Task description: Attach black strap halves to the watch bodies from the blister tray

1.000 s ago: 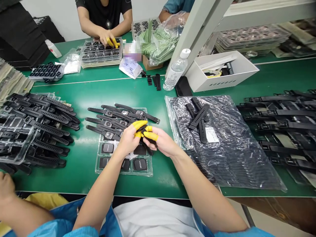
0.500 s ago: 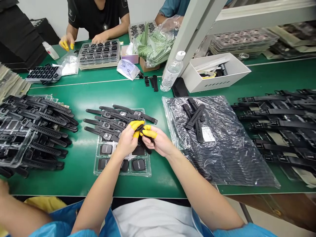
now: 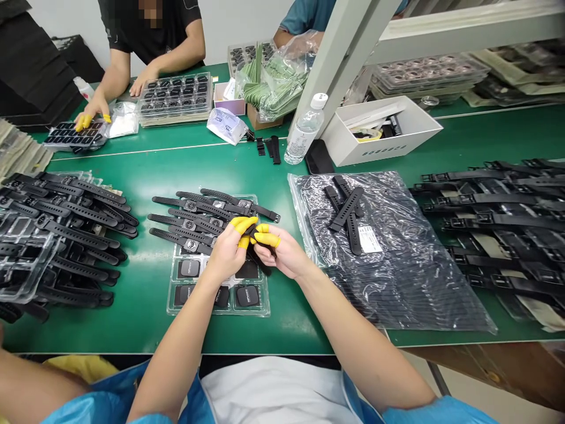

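My left hand (image 3: 230,250), with yellow finger cots, pinches a small black watch in front of me; the fingers cover most of it. My right hand (image 3: 282,248), also in yellow finger cots, is closed on a black watch strap (image 3: 259,261) at the same spot, and a strap end hangs below. Under my hands lies a clear plastic tray (image 3: 198,311). Across its far part rest several watches with straps (image 3: 190,224). In its near pockets sit square black watch bodies (image 3: 248,295) without visible straps.
To the right, loose straps (image 3: 348,209) lie on a big bag of straps (image 3: 397,277). More strapped watches (image 3: 75,235) are piled left. Beyond stand a water bottle (image 3: 306,128) and a white box (image 3: 384,132). Across the table, a co-worker's hand (image 3: 93,111) touches a tray.
My hands stay nearly in place on the watch and strap. The co-worker opposite has leaned left and reached a hand down to the tray at the far left.
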{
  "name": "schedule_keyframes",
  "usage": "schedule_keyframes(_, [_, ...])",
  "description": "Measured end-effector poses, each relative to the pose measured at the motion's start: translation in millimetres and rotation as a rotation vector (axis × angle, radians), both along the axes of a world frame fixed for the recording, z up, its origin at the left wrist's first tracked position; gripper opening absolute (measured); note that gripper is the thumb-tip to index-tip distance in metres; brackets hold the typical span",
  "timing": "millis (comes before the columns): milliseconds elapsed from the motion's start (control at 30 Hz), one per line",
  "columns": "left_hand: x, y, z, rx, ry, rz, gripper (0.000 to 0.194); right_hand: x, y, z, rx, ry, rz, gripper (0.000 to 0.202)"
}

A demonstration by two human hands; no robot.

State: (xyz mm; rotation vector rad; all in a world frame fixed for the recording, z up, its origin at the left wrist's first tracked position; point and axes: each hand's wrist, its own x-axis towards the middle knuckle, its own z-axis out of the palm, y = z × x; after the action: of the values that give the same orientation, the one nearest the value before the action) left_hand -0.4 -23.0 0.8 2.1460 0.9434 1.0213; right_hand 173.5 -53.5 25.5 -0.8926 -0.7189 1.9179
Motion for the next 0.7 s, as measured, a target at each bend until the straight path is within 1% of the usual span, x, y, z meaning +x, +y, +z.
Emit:
schedule_keyframes(100, [0, 0, -0.2, 0.017, 0.004, 0.009, 0.053, -1, 1, -1.3, -0.016, 0.023, -0.02, 0.035])
schedule_keyframes(233, [1, 1, -0.3, 0.039, 0.022, -0.016, 0.051, 0, 3, -2.9, -0.029, 0.059, -0.037, 0.037])
schedule_keyframes(367, [-1, -1, 6.7, 0.018, 0.072, -0.038, 0.049, 1, 4, -3.7, -0.035, 0.04, -0.073, 0.04])
schedule_keyframes(500, [-6, -2, 13.6, 0.026, 0.082, -0.099, 0.047, 0, 3, -2.6, -0.042, 0.0, -0.078, 0.039])
schedule_keyframes(567, [-7, -1, 12.7, 0.054, 0.127, -0.089, 0.046, 0, 3, -2.4, -0.048, -0.018, -0.068, 0.038])
schedule_keyframes(700, [-9, 2, 7.1, 0.117, 0.287, -0.036, 0.046, 0, 4, -3.3, -0.078, -0.062, -0.033, 0.036])
